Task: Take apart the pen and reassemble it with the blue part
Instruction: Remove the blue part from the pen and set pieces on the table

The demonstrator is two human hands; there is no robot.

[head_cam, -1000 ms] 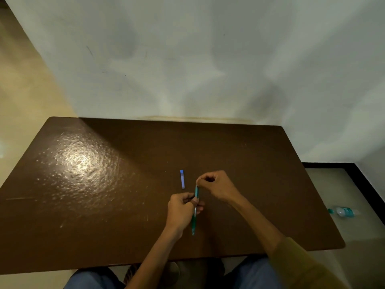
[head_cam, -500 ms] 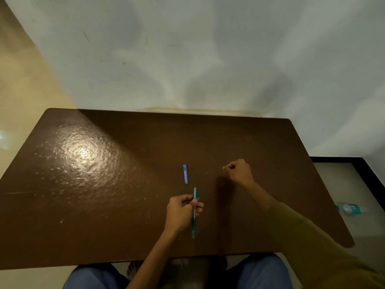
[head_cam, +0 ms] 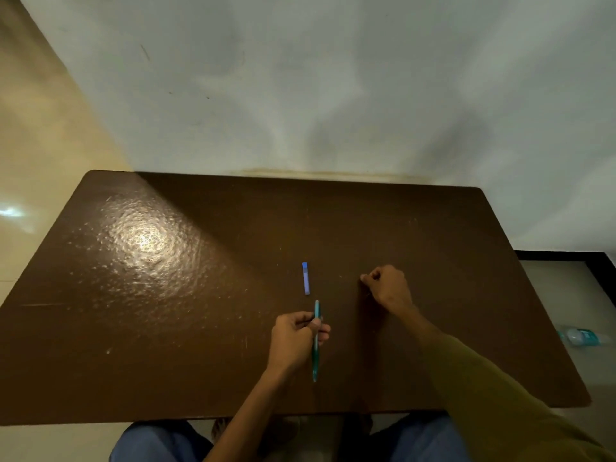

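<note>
My left hand (head_cam: pixel 297 338) clamps pen (head_cam: pixel 316 341); blue part (head_cam: pixel 305 278) just beyond tip, same axis, toward far edge; right hand (head_cam: pixel 386 287) curled, contents unclear.

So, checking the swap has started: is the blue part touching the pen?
Apart. The head view shows bare table between the blue part and the pen.

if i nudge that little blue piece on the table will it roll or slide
The blue part looks small and thin, so probably very light and easily flicked away. It lies flat on the glossy table, so it may slide; whether it rolls is unclear, since its cross-section cannot be seen.
</note>
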